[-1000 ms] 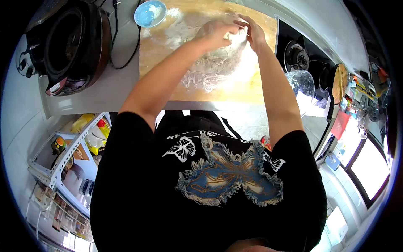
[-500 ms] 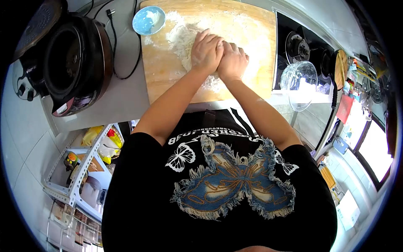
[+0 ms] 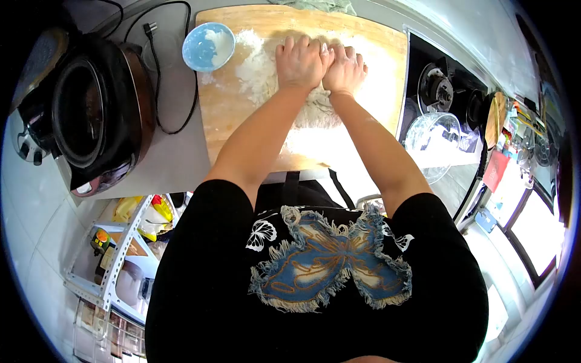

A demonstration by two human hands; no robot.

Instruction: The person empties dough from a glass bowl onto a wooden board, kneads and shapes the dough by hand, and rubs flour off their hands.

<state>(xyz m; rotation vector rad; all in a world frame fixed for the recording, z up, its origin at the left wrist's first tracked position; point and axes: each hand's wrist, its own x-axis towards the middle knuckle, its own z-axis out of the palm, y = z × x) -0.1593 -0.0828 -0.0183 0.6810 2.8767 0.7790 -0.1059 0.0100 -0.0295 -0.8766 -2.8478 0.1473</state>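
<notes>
A lump of floury dough lies on a wooden board. My left hand and my right hand press side by side on its far part, fingers curled and pointing away from me. The near part of the dough shows between my wrists; what lies beneath the palms is hidden. Loose flour is spread on the board beside my left hand. A blue bowl with some white flour in it rests at the board's far left corner.
A black cooker and a plug with its cable are on the counter at left. At right are a gas stove and a clear glass bowl at the counter's edge. A greenish cloth lies behind the board.
My hands have pushed forward, and more dough shows between my wrists. The view has shifted, so the cloth behind the board is now visible.
</notes>
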